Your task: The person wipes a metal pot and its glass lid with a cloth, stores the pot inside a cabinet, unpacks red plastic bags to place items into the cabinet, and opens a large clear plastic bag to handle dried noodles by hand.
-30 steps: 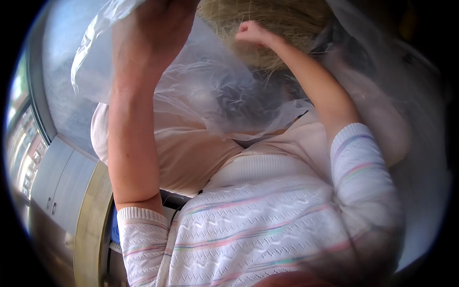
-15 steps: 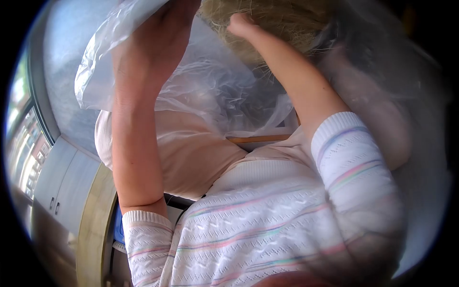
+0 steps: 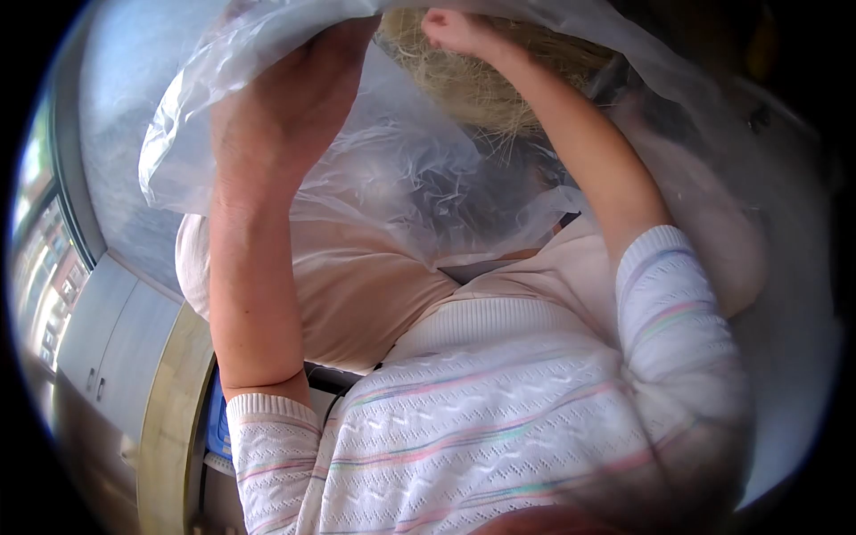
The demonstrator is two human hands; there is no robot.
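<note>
A large clear plastic bag (image 3: 401, 169) spreads over and between my thighs, its loose edge arching across the top of the view. Under that edge, at the upper left, is my left hand (image 3: 290, 98), touching the plastic; its fingers are hidden. Dry, straw-like strands (image 3: 499, 94) lie in a brownish mass inside the plastic at the top middle. My right hand (image 3: 459, 34) is over this mass, its fingers curled closed; what they hold is too small to make out.
Pale cabinet doors (image 3: 111, 343) and a window (image 3: 49, 290) stand at the left. A wooden edge (image 3: 169, 419) runs beside my left arm, with a blue object (image 3: 218, 419) next to it. My legs in light beige cloth (image 3: 357, 276) are below the plastic.
My right hand has moved slightly upward. The plastic edge now stretches across the top toward the right, and the plastic near my lap has shifted. My left hand is nearly still.
</note>
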